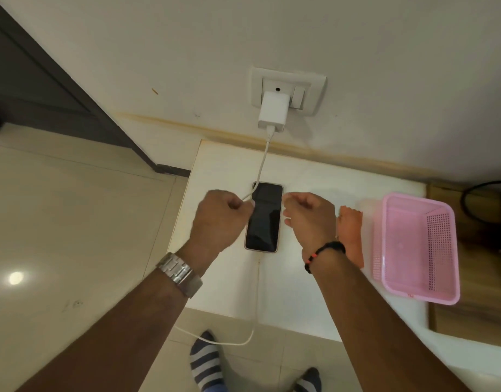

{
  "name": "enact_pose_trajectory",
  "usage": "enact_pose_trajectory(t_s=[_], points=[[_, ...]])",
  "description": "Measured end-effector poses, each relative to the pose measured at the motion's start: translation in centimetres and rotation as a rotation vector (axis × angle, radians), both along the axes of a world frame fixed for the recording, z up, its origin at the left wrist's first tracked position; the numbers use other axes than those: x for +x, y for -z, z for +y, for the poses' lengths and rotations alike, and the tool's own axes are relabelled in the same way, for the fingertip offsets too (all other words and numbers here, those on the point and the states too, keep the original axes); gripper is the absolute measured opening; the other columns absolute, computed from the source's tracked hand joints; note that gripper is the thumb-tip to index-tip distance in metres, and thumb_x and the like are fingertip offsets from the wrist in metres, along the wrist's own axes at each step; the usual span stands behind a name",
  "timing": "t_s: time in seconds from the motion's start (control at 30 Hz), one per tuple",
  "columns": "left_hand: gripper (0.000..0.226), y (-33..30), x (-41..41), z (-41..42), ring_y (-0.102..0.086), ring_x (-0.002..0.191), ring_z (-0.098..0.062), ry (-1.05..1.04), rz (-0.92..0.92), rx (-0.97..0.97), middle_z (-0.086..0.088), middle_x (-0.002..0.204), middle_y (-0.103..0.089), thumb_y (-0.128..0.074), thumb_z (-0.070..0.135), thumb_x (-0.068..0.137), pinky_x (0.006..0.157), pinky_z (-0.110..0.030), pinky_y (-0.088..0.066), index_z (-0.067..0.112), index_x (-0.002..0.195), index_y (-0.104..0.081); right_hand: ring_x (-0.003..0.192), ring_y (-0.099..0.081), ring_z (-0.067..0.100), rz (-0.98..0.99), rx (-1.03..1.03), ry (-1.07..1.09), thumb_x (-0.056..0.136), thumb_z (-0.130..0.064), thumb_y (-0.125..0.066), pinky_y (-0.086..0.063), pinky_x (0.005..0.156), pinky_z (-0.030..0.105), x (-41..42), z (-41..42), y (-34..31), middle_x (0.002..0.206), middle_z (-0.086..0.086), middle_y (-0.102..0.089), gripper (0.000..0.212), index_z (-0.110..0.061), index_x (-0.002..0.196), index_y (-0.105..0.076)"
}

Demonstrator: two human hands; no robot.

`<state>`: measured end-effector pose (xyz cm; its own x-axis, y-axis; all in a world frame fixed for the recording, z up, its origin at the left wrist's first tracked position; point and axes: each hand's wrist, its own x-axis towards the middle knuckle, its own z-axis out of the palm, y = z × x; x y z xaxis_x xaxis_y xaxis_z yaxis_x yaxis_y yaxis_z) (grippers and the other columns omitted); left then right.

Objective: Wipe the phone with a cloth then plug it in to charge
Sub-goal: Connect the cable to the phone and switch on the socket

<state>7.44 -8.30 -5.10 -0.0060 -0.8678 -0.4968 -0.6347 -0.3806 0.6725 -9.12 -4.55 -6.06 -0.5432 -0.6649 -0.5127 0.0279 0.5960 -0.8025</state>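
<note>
The phone [263,217] lies face up on the white table [300,278], below the charger [272,111] in the wall socket. The left hand [219,219] pinches the white cable [261,168] beside the phone's left edge. The right hand [308,219] hovers curled just right of it, seemingly holding nothing; the orange cloth [351,233] lies farther right.

One phone [264,217], one white charger [272,111], one cable [260,168], one wall socket plate [289,90], one pink basket [419,247], one orange cloth [351,236], two hands, left [219,219] and right [310,219], one wristwatch [180,274], one bead bracelet [324,254], two striped socks [205,360]
</note>
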Motion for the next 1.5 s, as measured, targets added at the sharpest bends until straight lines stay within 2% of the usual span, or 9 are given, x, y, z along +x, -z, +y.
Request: enact_pose_trajectory(t_s=[0.1,0.17,0.3,0.43,0.57,0.77,0.97,1.3,1.5], points=[[0.036,-3.4,-0.1,-2.6,-0.073,0.061,-0.016,-0.244,0.245,-0.125,-0.002,0.070,-0.078,-0.072,0.043,0.098,0.065,-0.040,-0.066,0.012,0.080,-0.077,0.086,-0.076,0.015,-0.146,-0.084,0.021,0.089,-0.026,-0.074,-0.062,0.069,0.020,0.1,-1.8,-4.1,0.083,-0.006,-0.078,0.003,-0.023,0.089,-0.076],[0.035,-4.7,-0.9,-4.9,-0.078,0.079,-0.016,-0.314,0.363,-0.128,0.000,0.081,-0.081,-0.071,0.046,0.098,0.077,-0.037,-0.067,0.015,0.085,-0.078,0.090,-0.075,0.016,-0.224,-0.101,0.028,0.089,-0.027,-0.074,-0.062,0.077,0.024,0.5,-3.5,-6.0,0.092,0.000,-0.079,0.007,-0.020,0.091,-0.076],[0.051,-5.9,-2.5,-9.1,-0.078,0.108,-0.025,-0.277,0.631,0.178,-0.010,0.114,-0.080,-0.072,0.056,0.095,0.101,-0.044,-0.062,0.009,0.113,-0.071,0.099,-0.073,0.021,-0.279,-0.083,0.047,0.091,-0.029,-0.072,-0.060,0.088,0.034,1.2,-6.7,-7.9,0.105,0.008,-0.077,0.011,-0.019,0.084,-0.071],[0.055,-5.9,-3.6,-11.0,-0.075,0.105,-0.027,-0.183,0.723,0.351,-0.015,0.120,-0.077,-0.071,0.047,0.098,0.106,-0.045,-0.058,0.002,0.130,-0.071,0.091,-0.074,0.013,-0.344,-0.007,0.032,0.091,-0.033,-0.071,-0.058,0.081,0.032,1.5,-8.4,-7.7,0.100,0.000,-0.078,0.015,-0.019,0.094,-0.073],[0.047,-5.9,-4.0,-11.4,-0.073,0.086,-0.024,-0.171,0.749,0.358,-0.014,0.115,-0.079,-0.069,0.037,0.102,0.085,-0.039,-0.063,0.001,0.133,-0.072,0.095,-0.074,0.018,-0.353,0.031,0.028,0.091,-0.032,-0.070,-0.057,0.084,0.036,1.8,-9.0,-6.6,0.105,0.002,-0.078,0.023,-0.016,0.108,-0.073],[0.037,-5.9,-4.2,-11.6,-0.077,0.077,-0.022,-0.178,0.730,0.286,-0.014,0.114,-0.082,-0.070,0.029,0.102,0.077,-0.037,-0.065,-0.003,0.121,-0.075,0.100,-0.073,0.025,-0.290,0.036,0.052,0.086,-0.026,-0.073,-0.058,0.085,0.039,1.9,-10.2,-5.9,0.104,0.009,-0.078,0.015,-0.013,0.094,-0.071],[0.029,-5.3,-4.5,-11.5,-0.076,0.092,-0.030,-0.214,0.726,0.268,-0.018,0.115,-0.082,-0.074,0.026,0.099,0.099,-0.047,-0.063,0.001,0.112,-0.074,0.097,-0.075,0.025,-0.336,0.057,0.076,0.084,-0.020,-0.075,-0.057,0.079,0.033,1.4,-10.6,-5.6,0.104,0.011,-0.078,0.022,-0.009,0.102,-0.073],[0.023,-5.3,-4.2,-11.4,-0.079,0.094,-0.028,-0.198,0.751,0.287,-0.011,0.108,-0.084,-0.073,0.029,0.100,0.091,-0.042,-0.065,0.006,0.101,-0.076,0.098,-0.074,0.018,-0.360,0.014,0.013,0.090,-0.027,-0.074,-0.054,0.079,0.031,1.4,-9.6,-6.4,0.105,0.006,-0.079,0.025,-0.012,0.110,-0.073],[0.064,-6.5,-3.1,-11.9,-0.074,0.116,-0.029,-0.194,0.722,0.351,-0.013,0.126,-0.078,-0.064,0.062,0.098,0.108,-0.048,-0.056,0.006,0.130,-0.069,0.110,-0.068,0.016,-0.297,0.014,-0.087,0.093,-0.039,-0.069,-0.056,0.098,0.037,-0.5,-8.1,-7.2,0.115,0.001,-0.074,0.025,-0.018,0.107,-0.070]])
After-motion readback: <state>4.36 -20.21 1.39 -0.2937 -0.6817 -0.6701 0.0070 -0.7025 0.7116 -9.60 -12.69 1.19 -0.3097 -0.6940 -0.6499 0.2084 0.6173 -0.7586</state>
